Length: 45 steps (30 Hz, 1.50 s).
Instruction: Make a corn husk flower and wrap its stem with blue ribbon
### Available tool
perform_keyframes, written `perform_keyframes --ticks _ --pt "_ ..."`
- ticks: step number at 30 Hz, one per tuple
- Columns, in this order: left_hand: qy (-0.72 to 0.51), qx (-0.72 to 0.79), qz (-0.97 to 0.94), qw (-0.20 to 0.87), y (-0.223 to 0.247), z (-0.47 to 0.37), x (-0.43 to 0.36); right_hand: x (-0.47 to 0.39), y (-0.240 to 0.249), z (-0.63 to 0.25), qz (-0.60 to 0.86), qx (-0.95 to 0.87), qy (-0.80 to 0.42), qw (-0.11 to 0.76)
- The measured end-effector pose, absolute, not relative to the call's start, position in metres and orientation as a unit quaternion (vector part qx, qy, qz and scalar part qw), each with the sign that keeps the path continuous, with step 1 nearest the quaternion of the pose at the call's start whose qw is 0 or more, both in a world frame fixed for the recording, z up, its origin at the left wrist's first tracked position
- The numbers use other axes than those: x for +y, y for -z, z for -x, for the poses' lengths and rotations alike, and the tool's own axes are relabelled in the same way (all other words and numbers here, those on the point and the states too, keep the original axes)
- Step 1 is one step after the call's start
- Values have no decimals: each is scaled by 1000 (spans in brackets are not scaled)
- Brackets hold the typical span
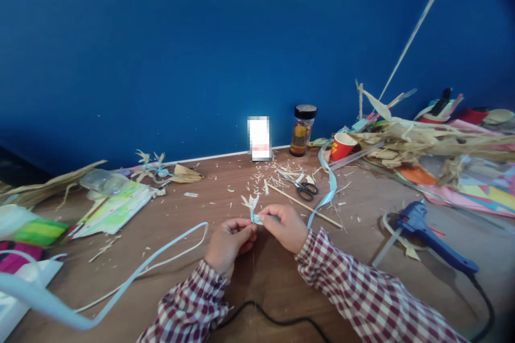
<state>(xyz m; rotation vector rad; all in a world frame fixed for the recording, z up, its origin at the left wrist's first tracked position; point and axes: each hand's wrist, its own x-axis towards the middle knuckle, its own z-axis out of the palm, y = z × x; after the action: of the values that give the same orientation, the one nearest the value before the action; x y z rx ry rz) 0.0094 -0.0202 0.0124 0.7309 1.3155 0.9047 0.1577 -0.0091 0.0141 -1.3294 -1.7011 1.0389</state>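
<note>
Between my hands stands a small pale flower (250,202), apparently of dried corn husk, with pointed petals spread at its top. My left hand (230,244) is closed in a pinch at its lower end; the fingertips hide the stem. A light blue ribbon (331,185) touches the flower's base, and my right hand (286,225) pinches it there between thumb and fingers. The ribbon's loose length reappears beyond the right hand and runs back across the table. Scissors (306,191) with black handles lie just past my right hand, among pale scraps and a thin stick (303,203).
At right lies a blue glue gun (432,236) with its black cord. Behind are a jar (303,131), a red paper cup (341,147) and heaped dried husks (422,136). Finished-looking flowers (155,166) and a plastic bottle (105,181) lie left. A pale cable (132,284) loops at front left.
</note>
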Motion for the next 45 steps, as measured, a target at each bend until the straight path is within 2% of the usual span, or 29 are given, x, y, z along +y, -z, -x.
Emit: perform_keyframes --ticks 6,16,19,25,29,33,39,45 --pt "-394 551 -337 654 -29 -9 -21 -8 -16 -161 474 -634 -454 409" --pt "-357 585 -397 611 -46 -7 -20 -9 -20 -162 426 -622 -493 434" --pt "-359 608 -450 547 -45 -8 -19 -11 -22 -161 421 -630 -493 427" --pt "-336 630 -626 314 -54 -12 -19 -8 -21 -163 446 -629 -465 435" --pt "-324 625 -655 276 -58 -18 -22 -4 -18 -164 463 -610 -471 438" --pt "-335 610 -661 281 -55 -24 -25 -2 -14 -165 495 -592 -461 439" --pt "-328 590 -652 345 -46 -27 -25 0 -13 -169 521 -609 -429 417" --pt "-323 568 -591 473 -40 -17 -20 0 -15 -171 495 -623 -430 427"
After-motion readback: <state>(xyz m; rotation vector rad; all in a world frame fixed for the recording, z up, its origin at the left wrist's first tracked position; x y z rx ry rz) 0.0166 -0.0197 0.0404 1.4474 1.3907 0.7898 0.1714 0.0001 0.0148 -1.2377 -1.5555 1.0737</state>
